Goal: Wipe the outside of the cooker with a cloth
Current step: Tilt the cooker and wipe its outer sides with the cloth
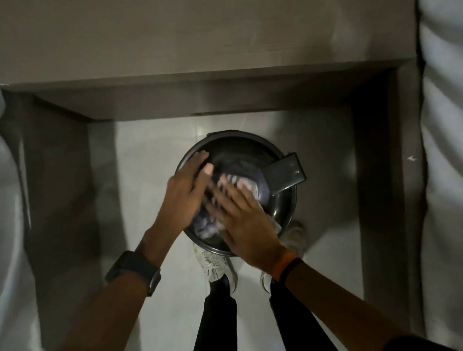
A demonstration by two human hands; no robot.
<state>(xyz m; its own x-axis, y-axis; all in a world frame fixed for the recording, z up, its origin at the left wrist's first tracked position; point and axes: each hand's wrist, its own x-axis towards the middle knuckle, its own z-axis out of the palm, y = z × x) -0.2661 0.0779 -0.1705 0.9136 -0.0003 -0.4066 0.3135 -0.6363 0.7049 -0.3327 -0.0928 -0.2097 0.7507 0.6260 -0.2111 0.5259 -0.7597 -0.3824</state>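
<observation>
From my remote seat I look straight down on the cooker [235,192], a dark round pot held up above the pale floor [151,172], with the person's white shoes [217,261] showing just beneath its near rim. Taking the cooker as my landmark: the left hand [184,192] lies on its left side, fingers stretched toward the far-left rim and the thumb turned inward, so it is spread flat against the pot rather than curled around anything I can make out. The right hand [245,223] covers the near-right part of the cooker, fingers wide and pressed flat on the cloth [247,187], a crumpled light and dark rag that peeps out past the fingertips and again at the near edge between the two hands. The picture is blurred there, so I cannot tell how much of the cloth is gathered under the palm. A dark rectangular flap [285,173] sticks out at the cooker's far-right rim. Nearer me than the cooker, a dark watch [135,271] sits on the left wrist and an orange and black band [287,268] on the right wrist. Beyond the cooker runs a grey tabletop [177,42], its front edge crossing the view.
</observation>
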